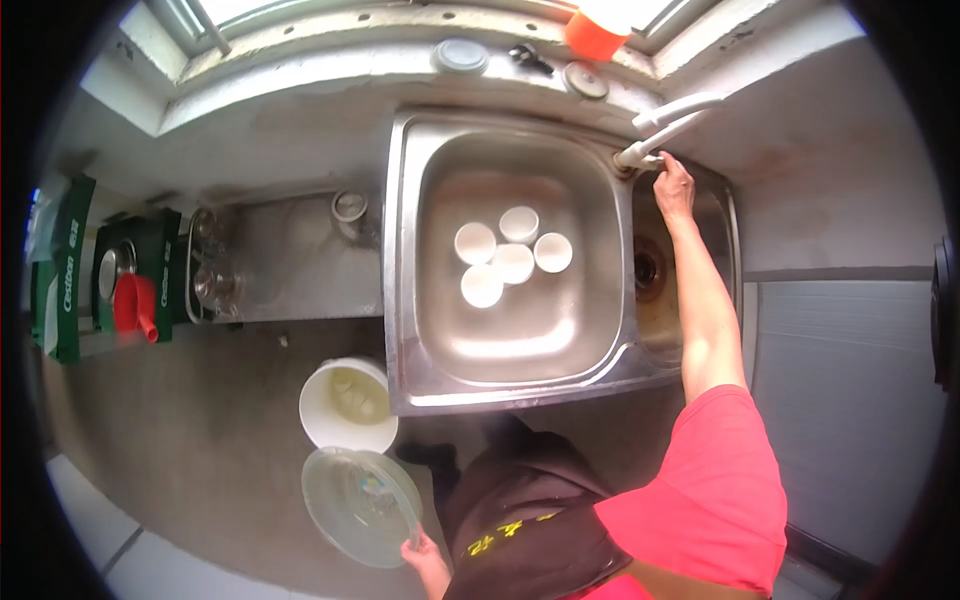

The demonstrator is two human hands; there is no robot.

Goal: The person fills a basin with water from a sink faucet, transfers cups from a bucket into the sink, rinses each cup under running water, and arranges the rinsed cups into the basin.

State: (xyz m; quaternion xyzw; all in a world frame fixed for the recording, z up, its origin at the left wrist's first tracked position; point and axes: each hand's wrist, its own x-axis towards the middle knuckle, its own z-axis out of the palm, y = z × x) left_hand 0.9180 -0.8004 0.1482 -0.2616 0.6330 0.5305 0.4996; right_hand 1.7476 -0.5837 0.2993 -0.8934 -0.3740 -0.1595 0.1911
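My right hand [675, 188] reaches over the small side basin, its fingers closed on the handle of the white faucet [635, 155]. Low on the left, my left hand [424, 552] grips the rim of a translucent plastic basin [340, 515], which is tilted. Something small, bluish and white, shows in or through that basin; I cannot make out what it is. Several white bowls [482, 286] sit grouped in the large steel sink [450, 345]. No stream of water from the spout can be made out.
A white bucket [312, 405] with pale liquid stands on the floor beside the sink. Left are a metal counter [290, 265] with glassware, green boxes [68, 280] and a red scoop [130, 303]. An orange container [597, 35] and lids [461, 56] rest on the windowsill.
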